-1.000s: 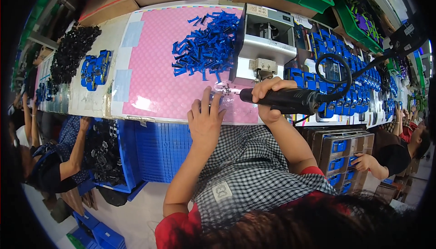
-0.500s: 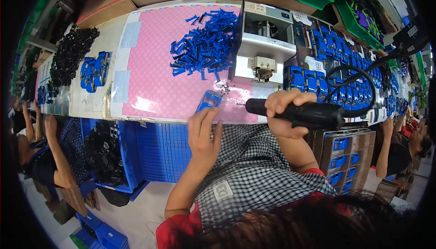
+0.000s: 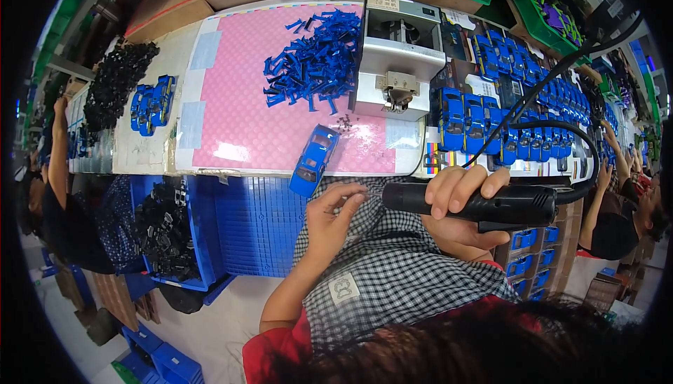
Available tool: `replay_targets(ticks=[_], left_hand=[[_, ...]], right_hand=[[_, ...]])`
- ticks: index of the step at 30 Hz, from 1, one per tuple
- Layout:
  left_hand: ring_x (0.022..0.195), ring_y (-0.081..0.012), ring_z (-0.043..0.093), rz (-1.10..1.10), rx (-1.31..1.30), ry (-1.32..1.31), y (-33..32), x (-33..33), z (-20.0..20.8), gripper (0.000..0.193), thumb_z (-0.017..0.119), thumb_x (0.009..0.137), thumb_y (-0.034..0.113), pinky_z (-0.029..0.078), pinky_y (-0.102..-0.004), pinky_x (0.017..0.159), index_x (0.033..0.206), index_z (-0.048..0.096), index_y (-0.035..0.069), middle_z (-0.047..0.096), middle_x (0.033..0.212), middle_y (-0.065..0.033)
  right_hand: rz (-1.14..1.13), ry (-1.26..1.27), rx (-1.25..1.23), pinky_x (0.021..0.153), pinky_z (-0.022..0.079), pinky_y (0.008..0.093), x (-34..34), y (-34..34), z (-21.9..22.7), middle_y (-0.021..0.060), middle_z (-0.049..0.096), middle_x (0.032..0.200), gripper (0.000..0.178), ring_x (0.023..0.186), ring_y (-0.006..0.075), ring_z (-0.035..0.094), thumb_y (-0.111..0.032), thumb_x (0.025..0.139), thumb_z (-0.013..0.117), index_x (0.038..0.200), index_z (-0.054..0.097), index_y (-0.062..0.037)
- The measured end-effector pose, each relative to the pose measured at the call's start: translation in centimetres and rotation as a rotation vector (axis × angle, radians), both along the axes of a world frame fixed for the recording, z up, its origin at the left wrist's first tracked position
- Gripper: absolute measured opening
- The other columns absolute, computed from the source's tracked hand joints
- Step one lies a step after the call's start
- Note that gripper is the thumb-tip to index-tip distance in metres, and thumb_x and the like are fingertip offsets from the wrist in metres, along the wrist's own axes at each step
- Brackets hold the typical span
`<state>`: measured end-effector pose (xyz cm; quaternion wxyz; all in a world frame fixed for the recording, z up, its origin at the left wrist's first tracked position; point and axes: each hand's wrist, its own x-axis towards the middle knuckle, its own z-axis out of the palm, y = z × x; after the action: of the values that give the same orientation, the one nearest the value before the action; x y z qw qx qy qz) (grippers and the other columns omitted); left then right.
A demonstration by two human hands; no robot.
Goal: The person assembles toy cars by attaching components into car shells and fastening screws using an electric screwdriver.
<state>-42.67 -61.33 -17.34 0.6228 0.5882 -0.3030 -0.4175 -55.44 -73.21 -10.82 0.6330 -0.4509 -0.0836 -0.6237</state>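
My right hand (image 3: 466, 202) is wrapped round a black corded electric screwdriver (image 3: 413, 198), held level in front of the apron with its bit pointing left. At the bit's tip, my left hand (image 3: 333, 216) has thumb and fingertips pinched together; whatever is between them is too small to make out. A blue toy car (image 3: 314, 160) lies slantwise on the pink mat, its near end jutting over the table's front edge just above my left hand. Beyond it is a little scatter of tiny dark screws (image 3: 345, 124).
A heap of blue plastic parts (image 3: 312, 58) covers the back of the pink mat (image 3: 231, 104). Beside it stands a metal machine (image 3: 396, 69). Rows of blue toy cars (image 3: 484, 125) fill the right side. Below left is a blue crate (image 3: 193, 244) of black parts. Co-workers sit at both sides.
My left hand has left the car and come nearer, meeting the bit's tip. The screwdriver has drawn back off the mat toward me. The car now juts over the table edge.
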Motion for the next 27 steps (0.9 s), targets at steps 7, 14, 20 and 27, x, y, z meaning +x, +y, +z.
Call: replay_targets(ticks=[7,14,20,27], left_hand=[[0.075,-0.0127,0.06,0.028,-0.024,-0.375,0.3,-0.4,1.3,0.011,0.065,0.08,0.002,0.047,-0.0218,0.058,0.09,0.067,0.002,0.066,0.085,-0.007],[0.07,-0.0162,0.057,0.024,-0.049,-0.558,0.3,-1.1,2.1,0.01,0.066,0.077,-0.001,0.047,-0.0247,0.056,0.086,0.067,0.003,0.066,0.083,-0.0074],[0.073,-0.0146,0.059,0.0,-0.028,-0.554,0.5,-1.2,1.6,0.006,0.063,0.081,0.0,0.047,-0.0242,0.062,0.086,0.066,0.001,0.066,0.081,-0.0068],[0.074,-0.016,0.058,-0.037,-0.004,-0.572,0.3,-1.3,1.7,0.006,0.061,0.083,0.003,0.046,-0.0261,0.064,0.086,0.066,0.001,0.066,0.08,-0.0065]], right_hand=[[0.088,0.014,0.008,0.064,0.045,0.0393,-1.6,0.9,0.6,0.0094,0.053,0.079,0.051,0.065,0.0237,0.055,-0.042,0.077,0.07,0.105,0.043,-0.0089],[-0.148,0.034,-0.027,0.046,0.045,0.0283,-0.9,1.5,0.4,0.0055,0.049,0.067,0.059,0.045,0.0145,0.05,-0.06,0.079,0.059,0.097,0.037,-0.0078],[-0.17,0.018,-0.044,0.045,0.045,0.0285,-1.0,1.7,0.2,0.0049,0.048,0.064,0.059,0.042,0.0142,0.05,-0.06,0.079,0.059,0.097,0.037,-0.0073],[-0.171,-0.026,-0.061,0.044,0.045,0.0279,-1.2,1.6,0.1,0.0056,0.048,0.064,0.06,0.042,0.0143,0.05,-0.059,0.078,0.06,0.096,0.037,-0.0066]])
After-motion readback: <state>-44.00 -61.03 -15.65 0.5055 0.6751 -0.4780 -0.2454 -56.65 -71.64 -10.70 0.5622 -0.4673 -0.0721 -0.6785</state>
